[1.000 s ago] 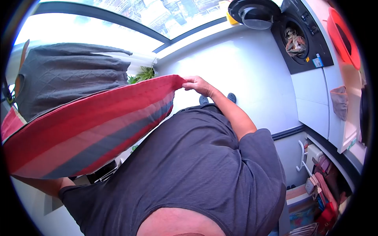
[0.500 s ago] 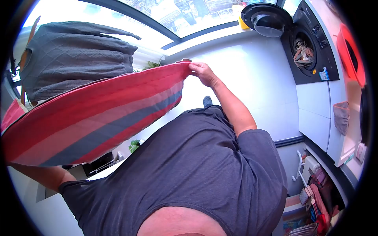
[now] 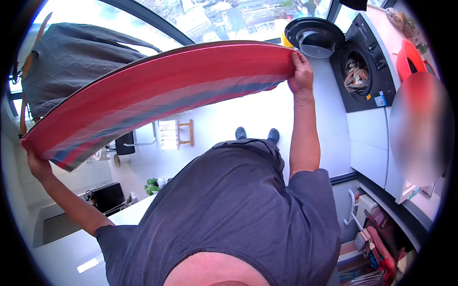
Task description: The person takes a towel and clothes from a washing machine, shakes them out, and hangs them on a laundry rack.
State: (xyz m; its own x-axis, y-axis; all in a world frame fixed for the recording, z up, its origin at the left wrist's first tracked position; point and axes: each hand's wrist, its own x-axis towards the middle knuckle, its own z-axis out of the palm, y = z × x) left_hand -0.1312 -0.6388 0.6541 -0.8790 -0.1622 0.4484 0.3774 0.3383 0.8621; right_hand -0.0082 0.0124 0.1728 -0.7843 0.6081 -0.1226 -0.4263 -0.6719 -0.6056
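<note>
A large striped cloth (image 3: pixel 167 78) in red, pink and grey is stretched wide between my two hands, its upper edge bowed upward. My left hand (image 3: pixel 39 164) grips its left corner, at the far left of the view. My right hand (image 3: pixel 301 75) pinches the opposite corner, raised at the right of centre. Most of the cloth hangs below that edge, and its far side is hidden. Behind its left part hangs a dark grey knitted garment (image 3: pixel 81 62) on a wooden hanger.
At the upper right stands a dark front-loading washing machine (image 3: pixel 365 62), door (image 3: pixel 315 38) open, with laundry (image 3: pixel 355 76) inside. A red basin (image 3: pixel 409 59) is beside it. A small wooden stool (image 3: pixel 186 133) stands on the floor. Lower right, an open cabinet holds bags (image 3: pixel 381 248). Windows run along the back.
My right hand has moved right and slightly up, pulling the cloth wider. My left hand has risen into view from behind the cloth. The stool and both shoes now show.
</note>
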